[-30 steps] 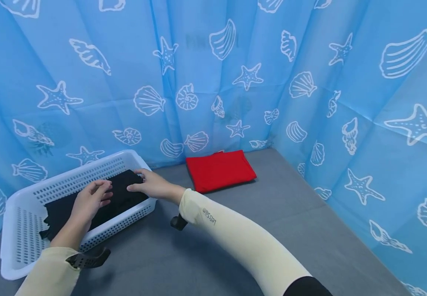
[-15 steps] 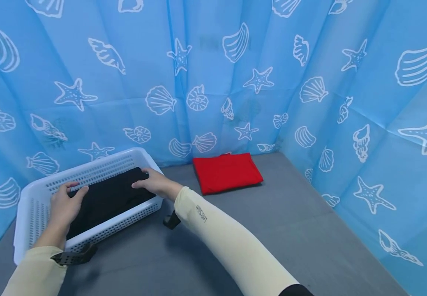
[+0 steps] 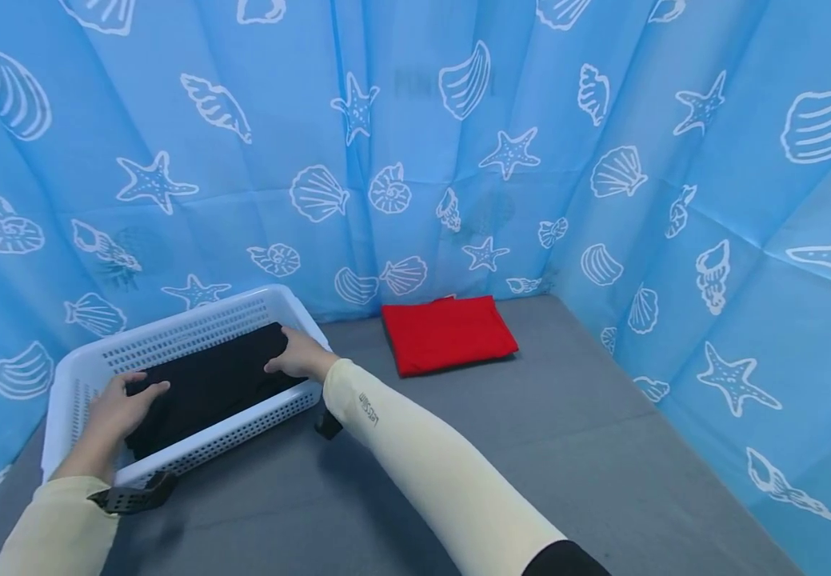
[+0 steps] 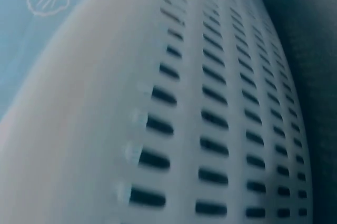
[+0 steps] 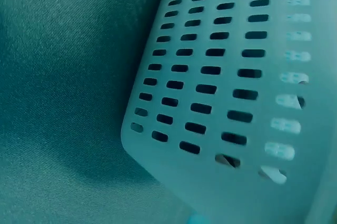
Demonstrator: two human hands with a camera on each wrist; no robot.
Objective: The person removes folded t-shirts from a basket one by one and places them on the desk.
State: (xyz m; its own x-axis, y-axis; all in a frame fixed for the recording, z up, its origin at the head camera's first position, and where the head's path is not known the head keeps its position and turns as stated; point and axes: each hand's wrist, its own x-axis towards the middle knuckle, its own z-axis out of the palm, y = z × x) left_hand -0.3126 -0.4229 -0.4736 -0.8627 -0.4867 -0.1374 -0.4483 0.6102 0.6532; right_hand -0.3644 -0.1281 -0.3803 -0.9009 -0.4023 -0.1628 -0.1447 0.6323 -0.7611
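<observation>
A folded black cloth (image 3: 213,388) lies inside a white perforated plastic basket (image 3: 238,436) at the left of the head view. At the cloth's left end is my left hand (image 3: 114,410), thumb and forefinger spread apart at its edge, the other fingers mostly hidden. My right hand (image 3: 301,354) reaches over the basket's right end. Its thumb lies over the cloth, and its spread fingers are at the cloth's right end. Both wrist views show only the slotted outer basket wall (image 4: 187,108), with no hand in sight; the right one includes a lower basket corner (image 5: 200,182).
A folded red cloth (image 3: 449,334) lies on the grey table surface (image 3: 530,432), right of the basket and near the back. Blue curtains (image 3: 401,144) with white shells and starfish hang behind and along the right side.
My left hand has moved from above the middle of the black cloth to its left end. My right hand has stayed at the right end. The view has shifted slightly left.
</observation>
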